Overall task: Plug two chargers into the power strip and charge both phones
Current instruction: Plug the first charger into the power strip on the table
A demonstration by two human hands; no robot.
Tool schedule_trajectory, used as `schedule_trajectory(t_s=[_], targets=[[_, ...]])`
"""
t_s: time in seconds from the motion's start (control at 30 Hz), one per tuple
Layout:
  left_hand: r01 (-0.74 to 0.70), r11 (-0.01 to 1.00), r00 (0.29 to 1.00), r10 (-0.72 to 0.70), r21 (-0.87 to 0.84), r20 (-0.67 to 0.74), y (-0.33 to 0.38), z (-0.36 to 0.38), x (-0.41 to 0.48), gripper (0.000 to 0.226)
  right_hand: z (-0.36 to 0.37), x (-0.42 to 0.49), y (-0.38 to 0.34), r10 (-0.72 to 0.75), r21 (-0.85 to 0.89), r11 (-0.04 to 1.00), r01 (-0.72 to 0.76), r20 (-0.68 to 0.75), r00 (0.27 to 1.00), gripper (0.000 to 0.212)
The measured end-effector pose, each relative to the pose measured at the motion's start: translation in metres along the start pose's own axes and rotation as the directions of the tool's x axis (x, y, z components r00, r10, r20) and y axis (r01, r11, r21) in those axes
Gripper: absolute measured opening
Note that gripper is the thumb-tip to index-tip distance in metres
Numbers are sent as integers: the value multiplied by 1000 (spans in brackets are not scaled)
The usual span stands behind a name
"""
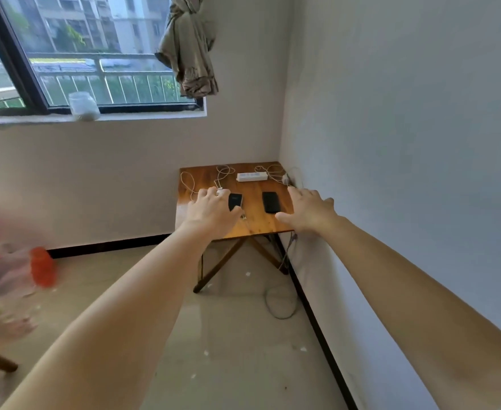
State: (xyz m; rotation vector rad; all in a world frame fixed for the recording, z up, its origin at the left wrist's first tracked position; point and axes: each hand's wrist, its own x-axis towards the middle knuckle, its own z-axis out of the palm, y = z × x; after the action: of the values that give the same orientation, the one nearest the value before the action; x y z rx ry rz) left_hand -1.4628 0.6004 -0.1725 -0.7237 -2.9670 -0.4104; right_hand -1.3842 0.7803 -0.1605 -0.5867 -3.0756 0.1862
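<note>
Task looks barely begun: the strip (pixel 251 176) lies at 12 o'clock on the table (pixel 255 223) with no plug visible in its sockets, though they are too small to be sure; loose cables (pixel 222 173) coil at 11 and 1 o'clock. Two phones (pixel 271 202) lie flat at centre, side by side and apart. Left hand (pixel 213 213) and right hand (pixel 308 213) reach toward the table, fingers spread, nothing held — both chargers and both phone connections appear left to do.
</note>
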Motion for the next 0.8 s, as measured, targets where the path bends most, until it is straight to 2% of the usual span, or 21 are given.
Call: schedule_trajectory(t_s=[0.33,0.67,0.8], targets=[[-30,999,996,28,23,83,-20,50,210,56,27,209,12,43,14,999,-44,72,996,73],[88,995,986,-81,-38,144,-18,124,414,57,70,421,53,21,91,995,-36,160,987,73],[84,996,987,-77,-43,141,-20,147,475,56,84,483,64,34,87,995,-50,184,982,73]])
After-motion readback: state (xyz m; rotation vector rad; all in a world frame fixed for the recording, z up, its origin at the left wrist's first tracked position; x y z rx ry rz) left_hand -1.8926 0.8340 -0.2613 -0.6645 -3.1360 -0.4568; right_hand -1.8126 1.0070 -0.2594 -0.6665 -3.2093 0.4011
